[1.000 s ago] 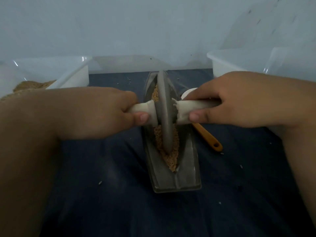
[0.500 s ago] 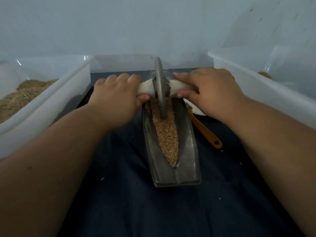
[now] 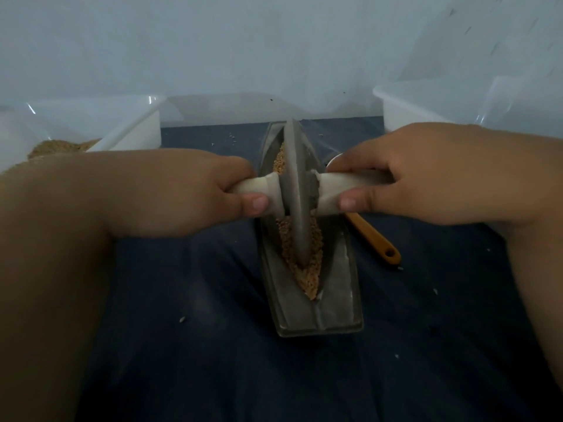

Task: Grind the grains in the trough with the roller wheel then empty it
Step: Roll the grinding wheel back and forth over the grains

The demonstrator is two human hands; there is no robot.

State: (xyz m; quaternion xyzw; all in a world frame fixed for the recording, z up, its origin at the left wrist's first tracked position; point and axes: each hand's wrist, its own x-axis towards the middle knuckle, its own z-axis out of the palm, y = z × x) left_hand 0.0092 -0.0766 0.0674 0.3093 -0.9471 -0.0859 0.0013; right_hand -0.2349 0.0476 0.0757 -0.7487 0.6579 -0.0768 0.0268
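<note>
roller wheel (image 3: pixel 297 190) grey, upright in trough (image 3: pixel 341 300) | grains (image 3: pixel 315 242) tan | left grip (image 3: pixel 182 193), right grip (image 3: pixel 426 175) clutch its handles

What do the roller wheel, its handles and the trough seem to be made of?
The roller wheel: dull grey metal or stone, matte. The handles: pale wood, perhaps wrapped; one ragged end. The trough: grey metal, faint sheen.

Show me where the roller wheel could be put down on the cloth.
Bare cloth lies nearer than the trough and left of it, though the left forearm hangs over that side. Right of the trough is crowded: the orange-handled scoop lies close alongside.
</note>
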